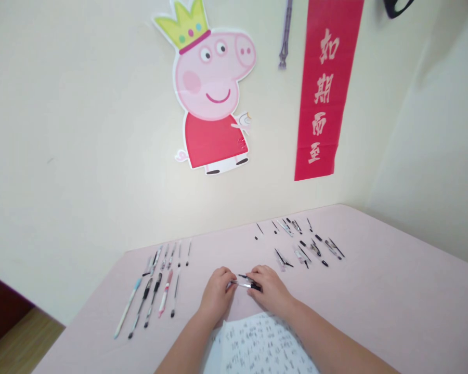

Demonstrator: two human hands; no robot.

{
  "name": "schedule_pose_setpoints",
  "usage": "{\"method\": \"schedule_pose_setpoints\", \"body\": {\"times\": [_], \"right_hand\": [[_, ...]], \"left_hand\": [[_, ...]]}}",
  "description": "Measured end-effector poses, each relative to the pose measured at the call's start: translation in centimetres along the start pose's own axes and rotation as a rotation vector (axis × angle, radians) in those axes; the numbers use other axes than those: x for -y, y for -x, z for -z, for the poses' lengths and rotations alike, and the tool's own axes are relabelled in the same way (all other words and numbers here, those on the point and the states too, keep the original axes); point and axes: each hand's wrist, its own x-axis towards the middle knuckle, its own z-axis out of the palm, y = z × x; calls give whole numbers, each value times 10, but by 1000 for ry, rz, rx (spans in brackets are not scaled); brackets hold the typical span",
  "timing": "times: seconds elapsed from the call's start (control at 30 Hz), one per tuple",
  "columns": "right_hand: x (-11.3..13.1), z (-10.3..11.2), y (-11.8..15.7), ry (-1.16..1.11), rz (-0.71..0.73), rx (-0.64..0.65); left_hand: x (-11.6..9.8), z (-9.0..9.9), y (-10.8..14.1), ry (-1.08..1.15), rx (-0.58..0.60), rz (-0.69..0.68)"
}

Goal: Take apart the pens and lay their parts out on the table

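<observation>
Just beyond a sheet of handwritten paper (263, 345), my two hands meet at the table's near middle. A slim clear pen barrel (242, 284) with a black end spans the gap between them. My left hand (219, 292) is closed, its thumb and fingers pinching the barrel's left end. My right hand (271, 288) is closed around the black end. A thin dark pen piece (244, 277) pokes out beside the right fingertips; how it is held is partly hidden by the fingers.
On the pink table (359, 317), whole pens (152, 298) and refills lie in rows at left. Several taken-apart pens (301, 255) with caps and refills are grouped at right. The wall behind bears a pig sticker (216, 135) and a red banner (323, 104).
</observation>
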Motion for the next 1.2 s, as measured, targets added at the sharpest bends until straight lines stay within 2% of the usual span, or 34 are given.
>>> {"method": "schedule_pose_setpoints", "body": {"times": [0.23, 0.4, 0.53, 0.67, 0.73, 1.0, 1.2], "right_hand": [[4, 0, 1, 53, 22, 13], [8, 4, 0, 163, 10, 32], [4, 12, -3, 222, 123, 165], [-3, 17, -4, 130, 328, 333], [-7, 15, -5, 69, 353, 370], [-14, -16, -24, -27, 249, 267], [-15, -34, -56, 40, 50, 149]], "left_hand": [[6, 1, -1, 8, -40, -9], [14, 3, -1, 13, -126, 11], [18, 2, -1, 16, -157, 23], [17, 2, -1, 24, -163, 21], [17, 2, -1, 32, -166, 22], [16, 3, -1, 71, -141, 41], [16, 4, -2, 92, -132, 43]]}}
